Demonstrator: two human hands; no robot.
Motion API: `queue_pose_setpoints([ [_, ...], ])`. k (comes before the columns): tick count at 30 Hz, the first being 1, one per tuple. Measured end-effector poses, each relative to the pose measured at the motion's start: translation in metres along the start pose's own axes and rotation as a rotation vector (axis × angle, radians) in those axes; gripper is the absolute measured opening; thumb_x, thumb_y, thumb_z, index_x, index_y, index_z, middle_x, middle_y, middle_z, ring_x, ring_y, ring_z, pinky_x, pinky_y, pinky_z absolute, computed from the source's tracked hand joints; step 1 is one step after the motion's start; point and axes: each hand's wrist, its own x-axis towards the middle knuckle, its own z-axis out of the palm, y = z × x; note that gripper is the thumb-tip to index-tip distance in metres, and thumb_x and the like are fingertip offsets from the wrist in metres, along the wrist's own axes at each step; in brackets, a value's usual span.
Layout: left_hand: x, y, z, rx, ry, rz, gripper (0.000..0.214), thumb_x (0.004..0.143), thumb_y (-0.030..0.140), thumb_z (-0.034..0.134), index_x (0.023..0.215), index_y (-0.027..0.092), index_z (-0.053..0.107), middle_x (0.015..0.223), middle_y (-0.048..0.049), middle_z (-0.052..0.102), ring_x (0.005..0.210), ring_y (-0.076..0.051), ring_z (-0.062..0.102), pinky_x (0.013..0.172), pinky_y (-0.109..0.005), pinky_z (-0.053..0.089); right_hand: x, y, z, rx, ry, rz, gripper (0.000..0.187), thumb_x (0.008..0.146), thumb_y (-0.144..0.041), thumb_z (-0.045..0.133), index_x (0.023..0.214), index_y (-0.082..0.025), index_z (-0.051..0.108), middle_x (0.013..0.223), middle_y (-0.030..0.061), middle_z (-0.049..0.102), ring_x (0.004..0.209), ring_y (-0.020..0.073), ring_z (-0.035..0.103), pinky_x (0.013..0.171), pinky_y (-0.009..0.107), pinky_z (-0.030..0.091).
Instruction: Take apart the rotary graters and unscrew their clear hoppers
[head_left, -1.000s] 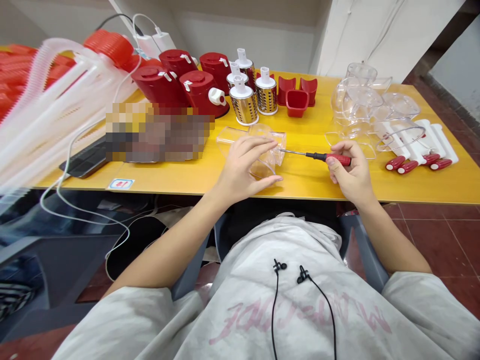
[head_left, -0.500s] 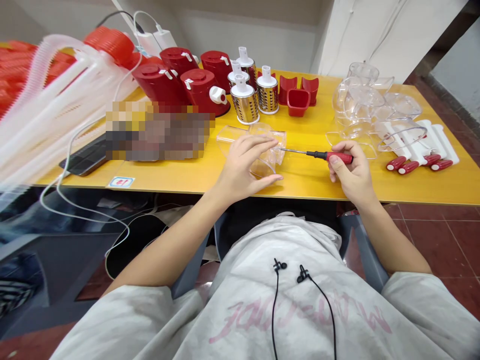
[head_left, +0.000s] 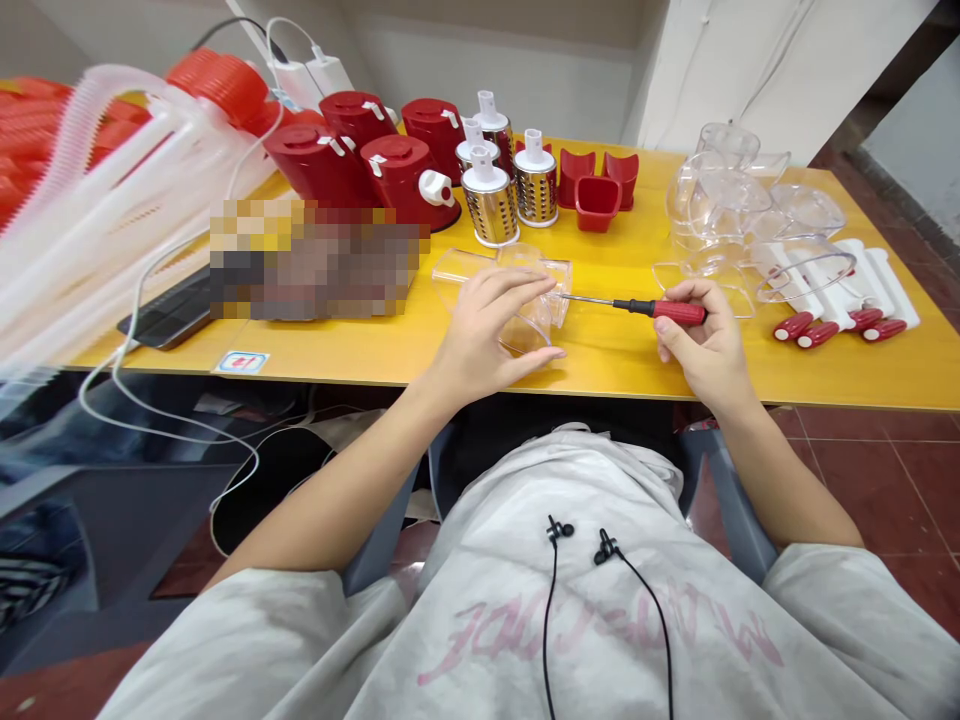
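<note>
My left hand (head_left: 495,335) is curved over a clear plastic housing (head_left: 461,270) lying on its side on the table, fingers on top and thumb at the near side. In my right hand (head_left: 701,345) is a screwdriver with a red and black handle (head_left: 679,313), pinched between thumb and fingers. Its thin metal shaft points left, level with the table, and the tip meets the right end of the clear housing. Whether a screw sits at the tip cannot be made out.
Behind my hands stand several red grater bodies (head_left: 409,180), metal grating drums (head_left: 489,205) and red pushers (head_left: 598,203). More clear housings (head_left: 731,205) and white cranks with red knobs (head_left: 814,290) lie right. A phone (head_left: 169,310), white cable and plastic-wrapped orange parts (head_left: 217,85) are left.
Both hands and the clear housing stay nearly where they were. The screwdriver remains at the housing's end, with only a slight shift of my right thumb on the handle.
</note>
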Motion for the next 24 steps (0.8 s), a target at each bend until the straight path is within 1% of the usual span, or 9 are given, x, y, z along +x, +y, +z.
queue_pose_setpoints([
  [3,0.0,0.0,0.0,-0.008,0.0,0.002,0.089,0.115,0.094,0.086,0.174,0.028,0.083,0.168,-0.0206,0.087,0.154,-0.045,0.081,0.139,-0.069,0.059,-0.001,0.0,0.0,-0.024,0.023,0.002,0.071,0.094,-0.081,0.112,0.13,-0.036,0.072,0.12,0.0012,0.072,0.072,0.014,0.065,0.053,0.029,0.062],
  [7,0.0,0.0,-0.001,0.004,-0.034,-0.042,0.093,0.112,0.099,0.084,0.174,0.029,0.083,0.169,-0.0204,0.086,0.155,-0.046,0.08,0.14,-0.069,0.057,-0.002,-0.002,-0.002,-0.065,-0.01,0.102,0.065,0.11,-0.093,0.091,0.131,-0.034,0.072,0.092,-0.0026,0.071,0.059,0.0134,0.057,0.044,0.025,0.048],
  [9,0.0,-0.001,-0.001,-0.002,-0.031,-0.034,0.092,0.112,0.097,0.086,0.175,0.029,0.083,0.168,-0.0204,0.086,0.155,-0.046,0.08,0.14,-0.069,0.057,-0.001,-0.003,-0.004,-0.053,-0.037,0.101,0.063,0.113,-0.092,0.088,0.126,-0.032,0.073,0.086,-0.003,0.069,0.058,0.0131,0.055,0.045,0.025,0.046],
  [12,-0.001,-0.001,0.0,-0.011,-0.008,0.003,0.088,0.114,0.091,0.088,0.176,0.029,0.082,0.168,-0.0202,0.086,0.155,-0.046,0.081,0.14,-0.068,0.058,0.001,-0.001,-0.008,-0.052,-0.038,0.005,0.054,0.11,-0.077,0.1,0.127,-0.032,0.075,0.103,0.0005,0.073,0.066,0.0137,0.059,0.054,0.029,0.055],
  [15,-0.001,-0.001,0.002,-0.008,0.016,0.04,0.084,0.116,0.086,0.089,0.177,0.028,0.081,0.168,-0.0199,0.086,0.155,-0.045,0.081,0.139,-0.066,0.059,0.002,0.002,-0.01,-0.094,-0.026,-0.06,0.052,0.102,-0.06,0.11,0.13,-0.033,0.076,0.127,0.0053,0.076,0.084,0.0177,0.069,0.063,0.031,0.063],
  [18,-0.002,-0.002,0.003,-0.018,0.037,0.059,0.082,0.116,0.083,0.091,0.177,0.028,0.08,0.168,-0.0196,0.087,0.154,-0.045,0.082,0.139,-0.065,0.059,-0.001,0.004,-0.008,-0.108,-0.026,-0.025,0.054,0.104,-0.065,0.107,0.134,-0.034,0.075,0.134,0.0054,0.077,0.084,0.0167,0.069,0.064,0.031,0.062],
  [20,-0.002,-0.003,0.003,-0.013,0.015,0.028,0.083,0.114,0.084,0.092,0.176,0.03,0.081,0.168,-0.0193,0.086,0.155,-0.046,0.081,0.14,-0.066,0.057,-0.003,0.002,-0.007,-0.119,-0.034,0.031,0.053,0.113,-0.077,0.096,0.136,-0.035,0.074,0.122,0.0026,0.077,0.071,0.0135,0.063,0.059,0.031,0.058],
  [22,-0.002,-0.003,0.003,-0.002,-0.008,-0.002,0.085,0.113,0.086,0.092,0.176,0.03,0.081,0.169,-0.0192,0.086,0.156,-0.046,0.08,0.141,-0.068,0.056,-0.004,0.001,-0.006,-0.133,-0.051,0.074,0.054,0.119,-0.085,0.083,0.136,-0.035,0.073,0.102,-0.0013,0.074,0.06,0.0127,0.056,0.054,0.03,0.052],
  [24,-0.003,-0.003,0.002,0.003,-0.004,0.0,0.085,0.113,0.086,0.091,0.175,0.03,0.081,0.168,-0.0194,0.086,0.155,-0.046,0.08,0.14,-0.068,0.057,-0.004,-0.001,-0.007,-0.14,-0.058,0.071,0.054,0.12,-0.085,0.082,0.135,-0.034,0.073,0.094,-0.0024,0.071,0.059,0.0138,0.054,0.053,0.03,0.05],
])
